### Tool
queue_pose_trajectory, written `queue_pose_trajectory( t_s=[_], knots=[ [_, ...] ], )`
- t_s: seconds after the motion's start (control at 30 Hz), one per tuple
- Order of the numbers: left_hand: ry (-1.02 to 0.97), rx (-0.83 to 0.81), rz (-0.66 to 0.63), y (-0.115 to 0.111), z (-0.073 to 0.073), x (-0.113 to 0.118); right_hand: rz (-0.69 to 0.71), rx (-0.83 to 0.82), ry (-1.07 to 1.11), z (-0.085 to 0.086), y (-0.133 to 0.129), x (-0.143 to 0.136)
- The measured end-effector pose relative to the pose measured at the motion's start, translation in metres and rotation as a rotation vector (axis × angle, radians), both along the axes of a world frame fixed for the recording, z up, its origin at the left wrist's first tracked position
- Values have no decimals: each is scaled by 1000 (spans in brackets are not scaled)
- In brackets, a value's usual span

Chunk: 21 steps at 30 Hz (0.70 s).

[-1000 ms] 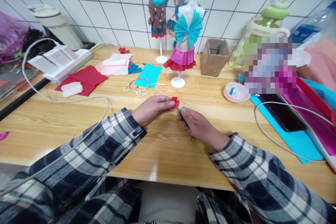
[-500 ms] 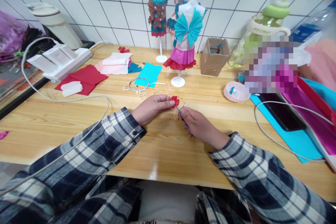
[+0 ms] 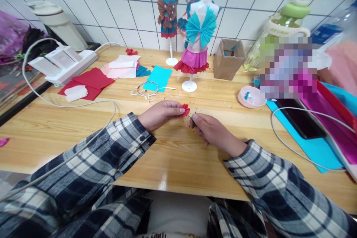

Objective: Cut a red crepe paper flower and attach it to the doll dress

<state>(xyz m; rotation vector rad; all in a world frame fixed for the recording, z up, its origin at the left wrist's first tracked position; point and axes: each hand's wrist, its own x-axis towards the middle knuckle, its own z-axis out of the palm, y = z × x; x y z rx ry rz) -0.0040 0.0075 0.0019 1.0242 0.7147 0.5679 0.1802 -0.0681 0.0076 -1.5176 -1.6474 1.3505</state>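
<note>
Between thumb and fingers my left hand (image 3: 163, 114) pinches a small frilled red paper piece (image 3: 185, 110) above the wooden table. Just to its right, my right hand (image 3: 209, 131) is closed around a thin metal tool (image 3: 190, 118), whose tip points at the red paper; most of the tool is hidden in the fingers, so its kind is unclear. Tiny red scraps (image 3: 196, 109) lie scattered on the table around the paper. Behind the hands stands a white mannequin (image 3: 205, 7) with a pleated turquoise bow (image 3: 201, 26) and a pink and red skirt.
A pink bowl (image 3: 251, 97) and a cardboard box (image 3: 230, 59) stand behind my right hand. Cord loops (image 3: 147, 89), turquoise paper (image 3: 158, 77) and red sheets (image 3: 93, 81) lie behind my left. A phone (image 3: 302, 121) and white cable (image 3: 275, 128) are at the right.
My right hand and the tool have shifted slightly right, a little away from the red paper. The left hand keeps its pinch, moved barely to the left.
</note>
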Motion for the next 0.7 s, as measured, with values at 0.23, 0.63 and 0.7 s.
queue_pose_trajectory(
  t_s=[0.23, 0.63, 0.7],
  knots=[
    [57, 27, -111, 2, 1, -4, 62, -3, -9, 4, -1, 1],
    [95, 70, -148, 1, 6, -4, 143, 4, -59, 9, 1, 2],
    [100, 72, -150, 1, 6, -4, 144, 2, -52, 9, 1, 2]
  ],
)
